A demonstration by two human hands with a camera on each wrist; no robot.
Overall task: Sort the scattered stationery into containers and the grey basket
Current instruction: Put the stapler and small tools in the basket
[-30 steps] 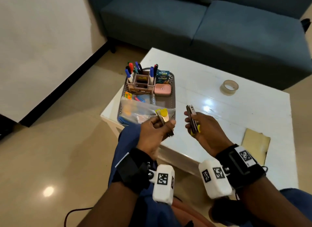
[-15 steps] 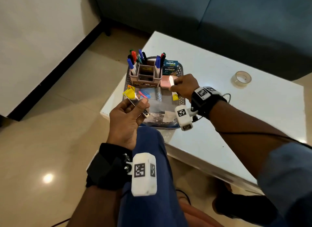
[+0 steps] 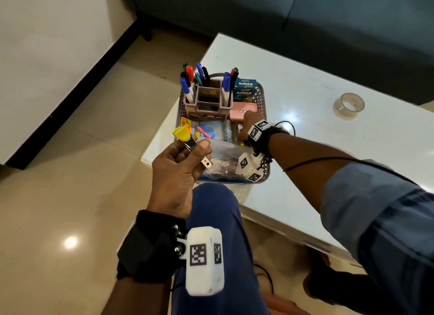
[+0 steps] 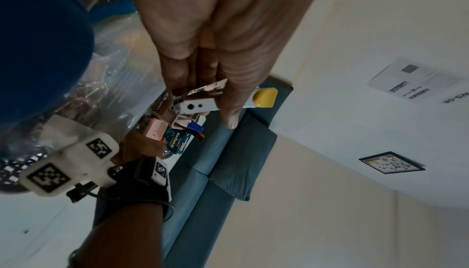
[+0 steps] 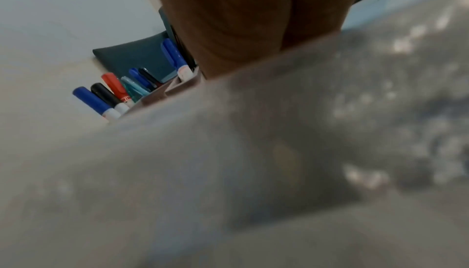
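Note:
My left hand [image 3: 195, 150] is raised in front of the grey basket [image 3: 263, 96] and grips a small metal stapler with a yellow end [image 3: 185, 138]. In the left wrist view the thumb and fingers pinch this stapler [image 4: 195, 107]. My right hand [image 3: 249, 124] reaches down into the basket beside the pink box [image 3: 242, 108], and its fingers are hidden behind the hand and wrist. A bit of yellow [image 3: 242, 144] shows under that wrist. In the right wrist view only the palm [image 5: 241, 21] and a blurred plastic bag [image 5: 253, 162] show.
In the basket stand a pink pen holder [image 3: 206, 103] full of markers [image 3: 187, 89], two Koflet boxes [image 3: 245, 89] and a clear plastic bag [image 3: 223, 155]. A tape roll [image 3: 348, 104] lies on the white table [image 3: 305, 138]. A blue sofa [image 3: 305, 21] stands behind.
My right hand carried its stapler from in front of me over to the basket and went down into it. My left hand kept the yellow-ended stapler and shifted slightly left.

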